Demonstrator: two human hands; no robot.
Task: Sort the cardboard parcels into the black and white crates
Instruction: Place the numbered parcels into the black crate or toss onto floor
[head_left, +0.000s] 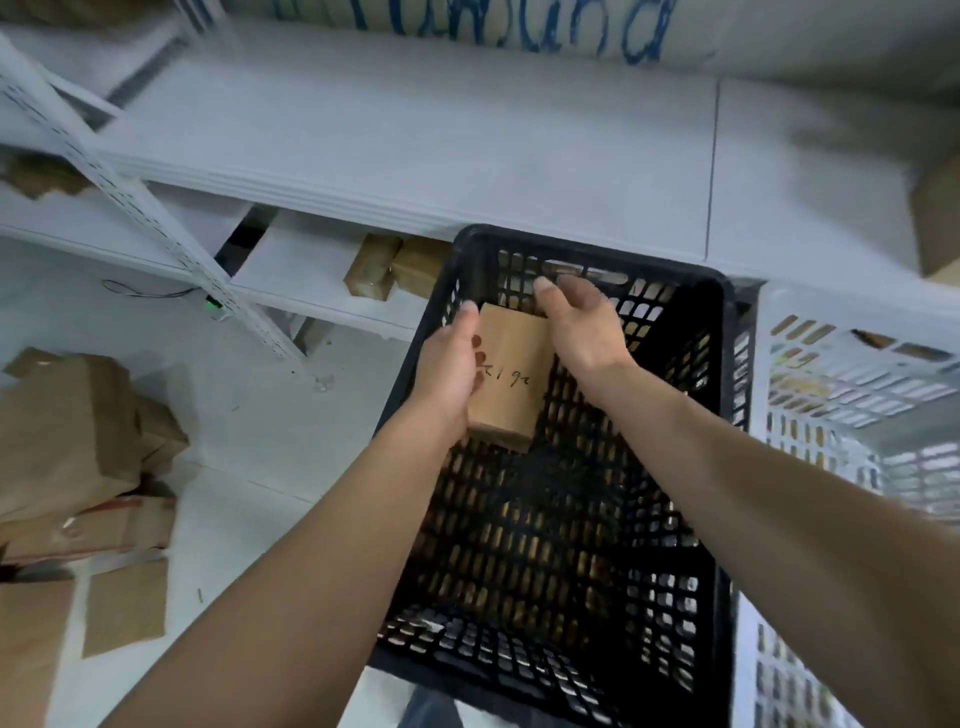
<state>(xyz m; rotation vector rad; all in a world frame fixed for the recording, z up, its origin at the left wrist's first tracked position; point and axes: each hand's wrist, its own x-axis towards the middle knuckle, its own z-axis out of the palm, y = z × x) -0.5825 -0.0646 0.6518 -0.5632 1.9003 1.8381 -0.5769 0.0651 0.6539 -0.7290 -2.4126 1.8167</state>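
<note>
The cardboard parcel (511, 379) hangs inside the mouth of the black crate (597, 262), above its mesh bottom, so I'd say black is the bin chosen and it's about to be set down. The left hand (449, 364) carries it, fingers (475, 358) wrapped over its left edge. The right hand (582, 327) sits at the far corner, fingers loose and fairly straight, seemingly only steadying. The white crate (852, 374) stands alongside, and a heap of parcels (67, 441) waits on the floor.
</note>
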